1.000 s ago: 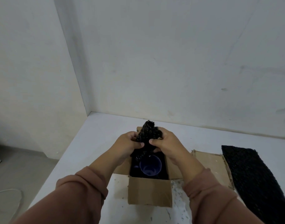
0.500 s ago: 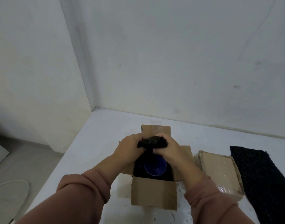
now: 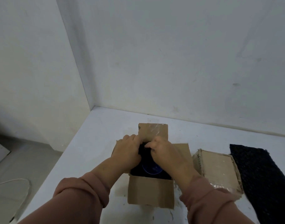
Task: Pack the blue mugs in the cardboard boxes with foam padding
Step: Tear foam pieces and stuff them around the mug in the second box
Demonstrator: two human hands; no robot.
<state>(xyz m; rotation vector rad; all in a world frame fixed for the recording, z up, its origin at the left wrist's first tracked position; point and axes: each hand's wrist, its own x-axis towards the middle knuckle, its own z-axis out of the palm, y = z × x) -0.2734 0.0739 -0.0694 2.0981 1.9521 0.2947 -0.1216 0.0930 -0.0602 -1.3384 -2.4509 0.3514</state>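
Both hands in the open cardboard box (image 3: 150, 194): left hand (image 3: 128, 151) and right hand (image 3: 164, 151) pinch black foam padding (image 3: 142, 149) at its far wall. Blue mug (image 3: 152, 168) sits inside, below the hands. 1 closed box (image 3: 217, 171) just right.

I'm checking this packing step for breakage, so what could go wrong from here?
Both hands, left hand and right hand, press black foam into the open cardboard box behind the blue mug. The mug's top looks uncovered, so it may lack cushioning there. Pushing could also tip the mug.
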